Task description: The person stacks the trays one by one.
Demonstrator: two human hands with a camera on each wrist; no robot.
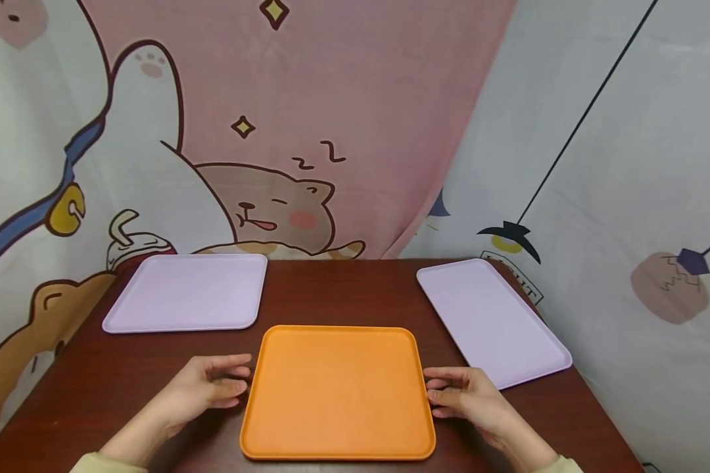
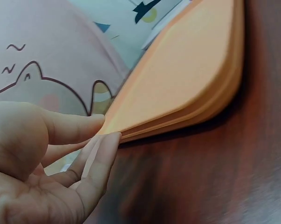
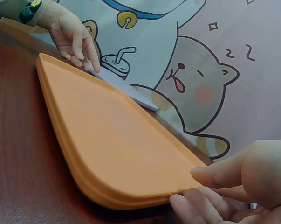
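Observation:
An orange tray (image 1: pixel 338 394) lies flat on the dark red-brown table, and its side shows layered rims in the left wrist view. My left hand (image 1: pixel 204 387) is just left of the tray, fingers loosely extended toward its edge with a small gap. In the left wrist view, the left thumb and fingertips (image 2: pixel 113 140) overlap the tray's corner. On the opposite side, my right hand (image 1: pixel 464 394) has its fingertips right at the tray's right edge, thumb and fingers spread slightly apart. The right wrist view shows the right thumb (image 3: pixel 203 176) by the rim.
One pale lilac tray (image 1: pixel 189 292) lies at the back left of the table (image 1: pixel 343 289). Another lilac tray (image 1: pixel 494 322) sits angled at the right, its near corner close to my right hand. A cartoon-printed curtain (image 1: pixel 355 98) hangs behind the table and along both sides.

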